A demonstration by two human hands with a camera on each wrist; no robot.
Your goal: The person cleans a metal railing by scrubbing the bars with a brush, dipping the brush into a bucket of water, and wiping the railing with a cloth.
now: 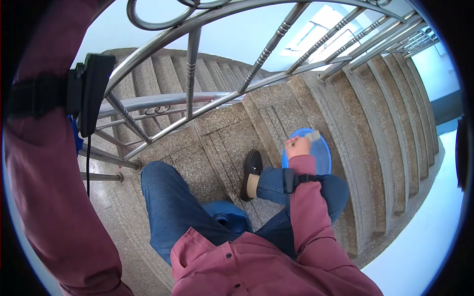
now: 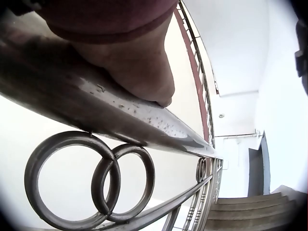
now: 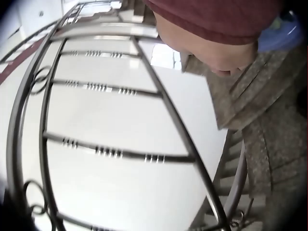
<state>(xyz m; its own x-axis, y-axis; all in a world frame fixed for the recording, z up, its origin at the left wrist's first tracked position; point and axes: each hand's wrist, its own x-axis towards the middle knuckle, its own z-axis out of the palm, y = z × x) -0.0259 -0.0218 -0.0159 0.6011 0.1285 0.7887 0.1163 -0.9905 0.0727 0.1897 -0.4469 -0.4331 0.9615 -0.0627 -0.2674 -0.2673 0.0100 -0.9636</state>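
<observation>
My right hand (image 1: 299, 146) holds a small tool (image 1: 312, 135) with a flat, pale end over a round blue basin (image 1: 327, 157); the blur leaves its exact kind unclear. In the right wrist view the same hand (image 3: 219, 57) has its fingers curled inward, with the blue basin's rim (image 3: 284, 36) beyond the sleeve. On the thick metal handrail (image 2: 159, 122) my left hand (image 2: 139, 74) grips the top, fingertips partly hidden. The head view shows only the raised left sleeve (image 1: 49, 163) beside the railing (image 1: 217, 106).
Speckled stone steps (image 1: 365, 128) climb to the right, and another flight (image 1: 163, 74) lies beyond the railing. A blue plastic object (image 1: 227, 216) with a dark opening stands between the legs. One dark shoe (image 1: 253, 170) is on a step. A white wall (image 1: 424, 246) borders the stairs.
</observation>
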